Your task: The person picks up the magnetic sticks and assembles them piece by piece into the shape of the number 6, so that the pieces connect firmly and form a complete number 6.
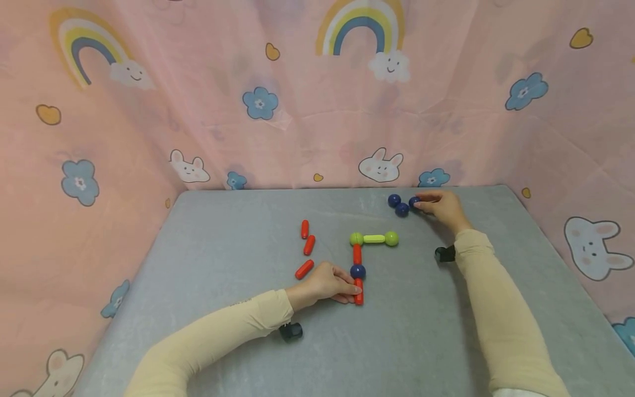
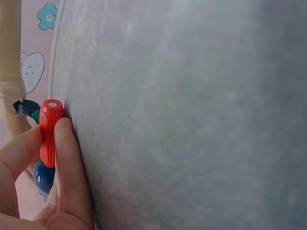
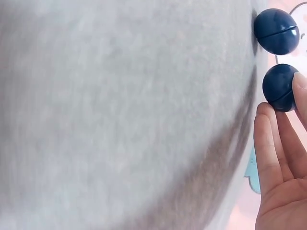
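Observation:
My left hand (image 1: 327, 282) pinches a red rod (image 1: 359, 298) between thumb and fingers; its free end with a small grey disc faces the left wrist camera. That rod meets a blue ball (image 1: 358, 271), then another red rod (image 1: 357, 254) runs up to a green ball (image 1: 356, 239). From there a light green rod (image 1: 374, 239) leads right to a second green ball (image 1: 391, 238). At the far right of the table my right hand (image 1: 444, 209) holds a blue ball (image 3: 278, 87) by thumb and fingertips. Two more blue balls (image 1: 394, 200) lie just left of it.
Three loose red rods (image 1: 309, 245) lie left of the joined pieces, near my left hand. Grey cloth covers the table (image 1: 223, 237). A pink printed curtain (image 1: 297, 138) stands behind it and at both sides. Dark wrist cameras (image 1: 291, 331) hang below both sleeves.

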Tool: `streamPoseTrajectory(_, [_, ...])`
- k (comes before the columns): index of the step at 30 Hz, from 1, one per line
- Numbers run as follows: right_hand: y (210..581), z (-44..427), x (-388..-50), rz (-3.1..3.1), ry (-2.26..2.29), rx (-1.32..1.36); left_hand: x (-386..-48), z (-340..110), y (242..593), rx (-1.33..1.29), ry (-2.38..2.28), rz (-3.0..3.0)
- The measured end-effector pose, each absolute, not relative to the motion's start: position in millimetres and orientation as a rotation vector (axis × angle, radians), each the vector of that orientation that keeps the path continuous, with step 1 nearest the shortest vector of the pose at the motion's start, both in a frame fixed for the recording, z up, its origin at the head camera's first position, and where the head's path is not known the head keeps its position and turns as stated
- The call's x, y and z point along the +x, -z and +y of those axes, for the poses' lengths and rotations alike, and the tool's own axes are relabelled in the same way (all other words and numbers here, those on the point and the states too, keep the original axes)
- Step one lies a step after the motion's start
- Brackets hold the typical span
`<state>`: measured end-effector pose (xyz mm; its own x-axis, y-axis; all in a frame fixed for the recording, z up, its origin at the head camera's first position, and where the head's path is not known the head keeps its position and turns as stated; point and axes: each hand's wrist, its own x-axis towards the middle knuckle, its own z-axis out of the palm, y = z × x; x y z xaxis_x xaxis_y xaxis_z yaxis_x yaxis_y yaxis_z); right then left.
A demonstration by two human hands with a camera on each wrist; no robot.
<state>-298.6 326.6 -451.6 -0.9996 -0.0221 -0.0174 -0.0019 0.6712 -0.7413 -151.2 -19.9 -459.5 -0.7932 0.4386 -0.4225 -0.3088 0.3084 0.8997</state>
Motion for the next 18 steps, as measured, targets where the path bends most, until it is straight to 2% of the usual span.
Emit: streamPoseTrajectory(18, [436.7,332.9,-265.6,2.918,1.194,-0.118,-152.5,-21.1,456.4,0.093,-1.529,1.926])
